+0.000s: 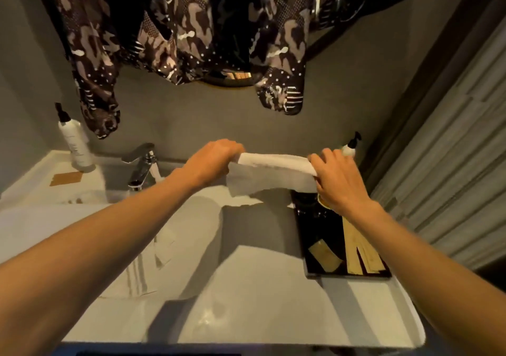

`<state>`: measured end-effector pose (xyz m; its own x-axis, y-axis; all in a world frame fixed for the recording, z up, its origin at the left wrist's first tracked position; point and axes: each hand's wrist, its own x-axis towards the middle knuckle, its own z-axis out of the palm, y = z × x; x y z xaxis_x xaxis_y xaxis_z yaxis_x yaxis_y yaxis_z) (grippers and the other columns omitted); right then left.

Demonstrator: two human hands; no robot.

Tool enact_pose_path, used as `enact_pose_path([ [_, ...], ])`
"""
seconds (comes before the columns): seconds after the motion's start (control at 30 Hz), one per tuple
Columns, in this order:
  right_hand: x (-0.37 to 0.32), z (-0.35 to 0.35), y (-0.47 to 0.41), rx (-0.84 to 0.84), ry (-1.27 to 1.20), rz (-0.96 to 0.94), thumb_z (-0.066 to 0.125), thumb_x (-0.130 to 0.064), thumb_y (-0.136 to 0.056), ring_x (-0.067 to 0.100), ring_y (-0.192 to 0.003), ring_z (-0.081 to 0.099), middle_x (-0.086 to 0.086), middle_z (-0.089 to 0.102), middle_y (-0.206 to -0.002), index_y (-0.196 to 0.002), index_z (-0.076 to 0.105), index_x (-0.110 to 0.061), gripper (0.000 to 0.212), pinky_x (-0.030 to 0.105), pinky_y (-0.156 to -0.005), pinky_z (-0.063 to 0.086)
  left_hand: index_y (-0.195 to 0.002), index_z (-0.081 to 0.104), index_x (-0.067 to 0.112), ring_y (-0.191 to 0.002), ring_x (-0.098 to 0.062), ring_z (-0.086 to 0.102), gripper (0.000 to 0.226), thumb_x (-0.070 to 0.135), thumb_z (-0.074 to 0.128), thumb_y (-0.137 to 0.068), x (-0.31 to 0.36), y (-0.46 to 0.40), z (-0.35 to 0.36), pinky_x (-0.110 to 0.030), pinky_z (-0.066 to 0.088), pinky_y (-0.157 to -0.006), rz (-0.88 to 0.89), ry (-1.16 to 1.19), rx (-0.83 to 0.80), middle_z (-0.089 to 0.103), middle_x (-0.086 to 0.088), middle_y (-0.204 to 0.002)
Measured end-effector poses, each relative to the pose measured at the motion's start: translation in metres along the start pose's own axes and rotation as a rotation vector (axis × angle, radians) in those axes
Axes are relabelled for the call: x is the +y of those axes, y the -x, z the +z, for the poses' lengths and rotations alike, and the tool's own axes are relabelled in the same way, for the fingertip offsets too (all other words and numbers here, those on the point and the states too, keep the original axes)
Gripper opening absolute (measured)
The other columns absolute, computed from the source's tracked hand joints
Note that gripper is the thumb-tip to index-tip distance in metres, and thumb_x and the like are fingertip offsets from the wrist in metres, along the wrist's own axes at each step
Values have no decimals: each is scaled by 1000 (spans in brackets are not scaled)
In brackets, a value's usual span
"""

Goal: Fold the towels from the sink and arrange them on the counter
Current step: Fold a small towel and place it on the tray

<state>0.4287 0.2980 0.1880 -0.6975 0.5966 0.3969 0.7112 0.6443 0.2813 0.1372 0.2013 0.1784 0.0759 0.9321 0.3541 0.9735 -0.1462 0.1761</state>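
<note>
Now white towel folded, stretched between both hands.

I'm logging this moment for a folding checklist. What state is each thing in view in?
Towel: folded over, held up in the air between both hands.
Left hand: grip closed on the towel's left end.
Right hand: grip closed on the towel's right end.
Towels in the sink: lying loose, unfolded.
Faucet: no water visible.
Left pump bottle: upright.
Right pump bottle: upright.
</note>
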Motion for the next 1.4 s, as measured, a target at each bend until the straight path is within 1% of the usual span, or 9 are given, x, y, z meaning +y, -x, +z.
enact_pose_path([
  [0.1,-22,37,60,-69,-40,14,65,-20,-74,33,-89,56,9,60,-101,-120,58,-18,46,42,-70,43,-98,71,21,-99,-26,65,35,5,58,-69,16,49,45,-34,50,-78,-83,89,-127,71,-6,-103],
  [0.3,-103,120,199,-749,-236,-70,76,-24,-71,27,-77,64,6,67,-81,-85,69,-19,17,33,-63,41,-118,62,34,-106,-15,59,39,14,59,-85,40,194,161,-27,47,-86,-209,160,-590,63,7,-119],
  [0.4,-107,132,213,-813,-288,-101,73,-33,-78,25,-81,63,5,67,-88,-85,69,-18,17,31,-63,35,-124,59,30,-104,-10,53,31,24,52,-94,50,229,167,-23,41,-84,-215,191,-617,56,11,-118],
  [0.6,-85,125,197,-1192,-405,41,53,-14,-90,30,-107,58,14,56,-124,-120,55,-9,31,31,-77,42,-80,57,25,-83,-21,60,14,12,54,-85,37,228,151,-28,37,-64,-379,271,-829,59,5,-82],
  [0.7,-68,127,185,-1412,-534,82,59,-13,-84,28,-90,57,16,58,-102,-96,58,-9,13,34,-73,47,-83,67,19,-79,-14,61,18,5,55,-81,28,215,137,-22,43,-67,-488,429,-863,64,7,-81],
  [0.93,-56,138,165,-1000,-1214,785,55,1,-79,19,-49,39,13,40,-64,-69,48,-9,16,24,-46,36,-107,63,6,-81,-25,65,13,8,61,-94,21,182,139,-36,58,-71,-993,880,-246,69,-17,-90],
  [1.13,-56,163,154,-508,-801,897,51,-10,-93,24,-61,59,7,58,-60,-62,61,-4,34,28,-53,42,-117,59,12,-87,-27,66,25,19,62,-94,2,134,173,-34,54,-72,-1041,754,-106,68,-7,-91],
  [1.27,-88,162,164,-306,-579,663,48,-24,-98,22,-64,59,3,60,-73,-78,59,-10,27,34,-54,49,-139,44,11,-120,-31,49,47,14,59,-94,26,147,211,-40,43,-100,-650,282,-56,52,-13,-133],
  [1.4,-127,168,160,-366,-395,430,63,-33,-89,26,-78,60,7,65,-88,-101,62,-10,26,37,-65,49,-113,63,18,-113,-29,55,28,19,54,-87,57,160,228,-40,38,-101,-71,123,-209,59,-5,-122],
])
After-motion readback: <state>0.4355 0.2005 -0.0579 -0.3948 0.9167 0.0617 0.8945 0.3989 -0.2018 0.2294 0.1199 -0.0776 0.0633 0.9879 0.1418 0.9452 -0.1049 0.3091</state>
